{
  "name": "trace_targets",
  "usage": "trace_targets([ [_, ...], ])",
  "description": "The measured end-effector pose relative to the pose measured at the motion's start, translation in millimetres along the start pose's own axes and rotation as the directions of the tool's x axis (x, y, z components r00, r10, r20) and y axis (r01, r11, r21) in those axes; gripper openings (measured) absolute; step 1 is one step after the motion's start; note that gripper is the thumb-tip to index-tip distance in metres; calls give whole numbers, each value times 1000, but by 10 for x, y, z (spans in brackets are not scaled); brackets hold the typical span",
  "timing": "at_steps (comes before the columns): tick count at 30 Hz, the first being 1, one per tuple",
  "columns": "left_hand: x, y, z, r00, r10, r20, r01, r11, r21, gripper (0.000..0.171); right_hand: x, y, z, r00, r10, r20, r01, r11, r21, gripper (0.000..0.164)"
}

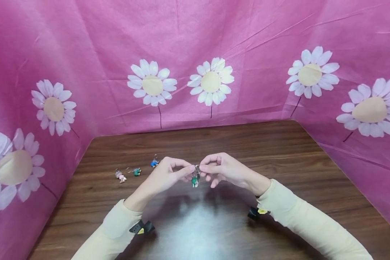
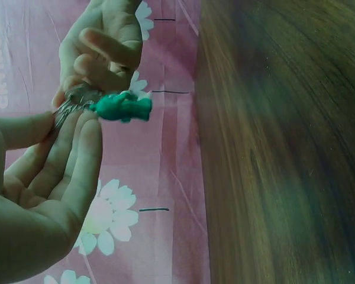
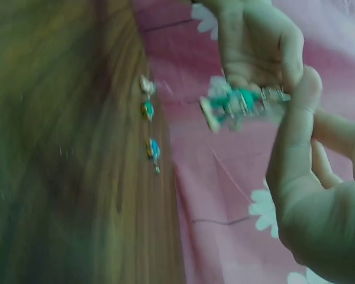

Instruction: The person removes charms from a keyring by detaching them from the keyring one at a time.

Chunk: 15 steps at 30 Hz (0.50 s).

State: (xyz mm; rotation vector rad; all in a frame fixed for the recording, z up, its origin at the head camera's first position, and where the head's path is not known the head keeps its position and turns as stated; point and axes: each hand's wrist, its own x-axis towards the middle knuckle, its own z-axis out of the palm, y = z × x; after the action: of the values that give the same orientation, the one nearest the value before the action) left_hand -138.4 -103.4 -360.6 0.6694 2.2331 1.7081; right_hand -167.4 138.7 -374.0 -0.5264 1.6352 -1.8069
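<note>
A keychain with a small green figure [image 1: 194,181] hangs above the table between the two hands. My left hand [image 1: 165,177] pinches its metal ring from the left, thumb against fingers. From the other side, the thumb and index finger of my right hand [image 1: 232,171] pinch the same metal part, the other fingers loosely bent. In the left wrist view the green figure [image 2: 124,107] juts out sideways from bunched metal links [image 2: 77,100]. The right wrist view shows the green figure [image 3: 239,102] blurred, with a pale base. Fingers partly hide the ring.
On the table's left lie a pink and grey figure keychain [image 1: 120,176], a green one [image 1: 137,172] and a blue one [image 1: 154,163]. The brown wooden table [image 1: 247,144] meets a pink cloth [image 1: 263,90] with daisies at its back and sides.
</note>
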Motion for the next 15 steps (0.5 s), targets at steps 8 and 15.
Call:
trace_targets([
  [8, -39, 27, -27, 1000, 1, 3, -1, 1000, 31, 20, 1, -2, -7, 997, 43, 71, -45, 998, 33, 15],
  [15, -48, 55, -37, 994, -35, 108, 23, 994, 109, 21, -3, -101, -19, 993, 76, 91, -51, 968, -245, 24],
])
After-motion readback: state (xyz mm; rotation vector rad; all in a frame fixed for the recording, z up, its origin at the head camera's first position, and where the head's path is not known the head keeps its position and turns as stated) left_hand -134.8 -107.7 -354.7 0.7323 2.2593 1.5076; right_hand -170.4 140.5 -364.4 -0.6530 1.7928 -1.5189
